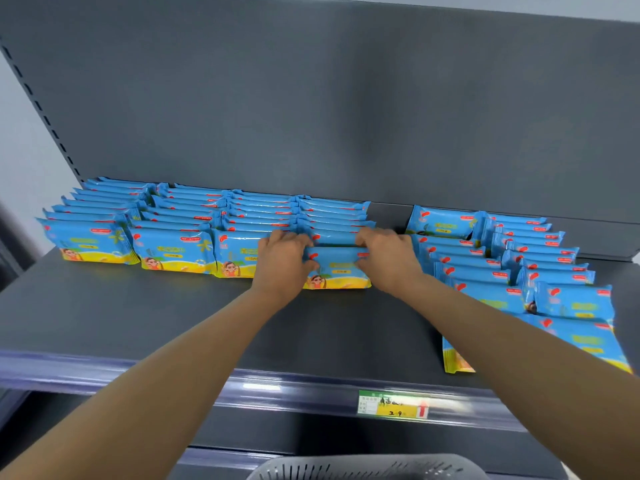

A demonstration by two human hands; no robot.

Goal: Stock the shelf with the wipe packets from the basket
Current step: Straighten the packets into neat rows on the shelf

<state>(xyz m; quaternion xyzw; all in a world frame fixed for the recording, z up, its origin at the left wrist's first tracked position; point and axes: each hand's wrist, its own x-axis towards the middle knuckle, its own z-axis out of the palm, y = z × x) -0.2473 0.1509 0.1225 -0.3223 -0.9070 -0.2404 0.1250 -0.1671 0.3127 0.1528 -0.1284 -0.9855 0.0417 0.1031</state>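
A: Shelf [138, 313], grey, rows [180, 223] of wipes: where is the packet [337, 268]?
B: Upright at the front of the fourth row (blue, yellow base), on the shelf. Left hand [282, 263] and right hand [388, 259] pinch its ends, fingers curled round it. Basket [363, 467] sits below.

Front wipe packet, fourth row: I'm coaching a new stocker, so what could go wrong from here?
1. The left hand and right hand grip the front packet by its ends; upright with nothing before it, it may tip forward once released.
2. The right forearm crosses over the leaning right-hand rows; drawing back might brush them, and their frontmost packet sits near the shelf edge.
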